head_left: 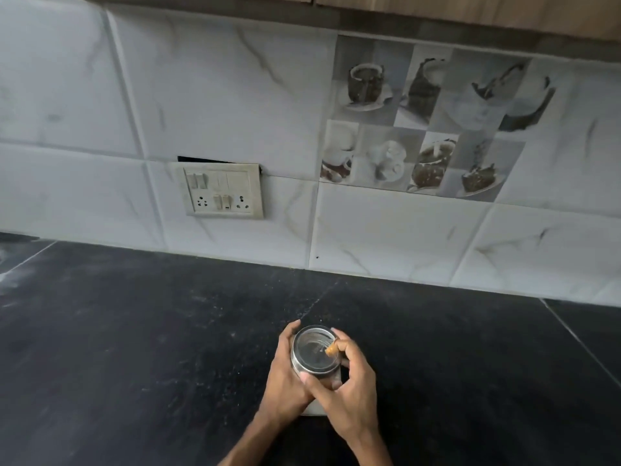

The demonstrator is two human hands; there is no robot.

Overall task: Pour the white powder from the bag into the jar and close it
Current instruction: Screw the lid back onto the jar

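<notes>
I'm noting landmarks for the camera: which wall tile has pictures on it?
The tile up and right of the switchboard: it shows cups in grey squares, while the other tiles are plain veined white.

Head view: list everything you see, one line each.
jar: one, steel with a clear top, on the counter, near edge, between both hands
counter: one, black, lower half
wall tiles: several, white marbled, behind the counter
picture tile: one, grey and brown cups, wall at right
switch panel: one, off-white, wall at left
cabinet: one, wooden, top edge
left hand: one, holds the jar's side
right hand: one, grips the jar's top
</notes>
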